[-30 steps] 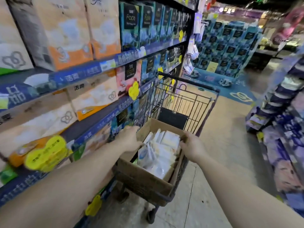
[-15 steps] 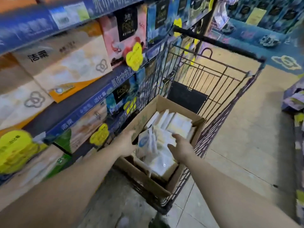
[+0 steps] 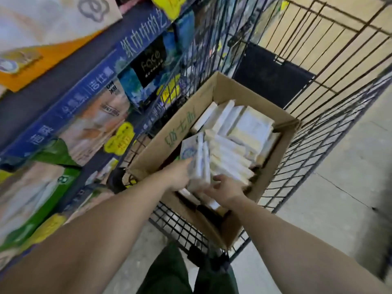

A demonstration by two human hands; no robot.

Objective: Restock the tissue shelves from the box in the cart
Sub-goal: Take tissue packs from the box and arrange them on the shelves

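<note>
1. Tissue packs (image 3: 198, 161), a couple of white ones with a blue print, stand upright at the near-left end of the box (image 3: 282, 128), and both our hands are on them.
2. Our left hand (image 3: 179, 175) has the packs from the left side, with the thumb lying along the printed face. The rest of its fingers are behind the packs, so we can't tell how far they wrap round.
3. Our right hand (image 3: 226, 187) comes in low on the right, fingers loosely curled against the bottom edge of the same packs. Whether it's really gripping or just touching, we can't tell; it's a bit blurry there.
4. More packs (image 3: 237, 143) fill the rest of the box, cream and white, some on edge in rows and some leaning flat toward the far end.
5. The box is plain brown cardboard with green characters on its left inner flap. Its top flaps are open, and it sits inside the cart (image 3: 331, 66).
6. The cart is black wire mesh, parked right up against the shelves (image 3: 89, 81) on our left.
7. Those shelves have blue price strips, yellow tags, and big tissue bundles in orange, green and dark blue wrapping.
8. Pale floor tiles (image 3: 339, 177) run off to the right of the cart, and our dark green trousers (image 3: 167, 272) show at the bottom.
</note>
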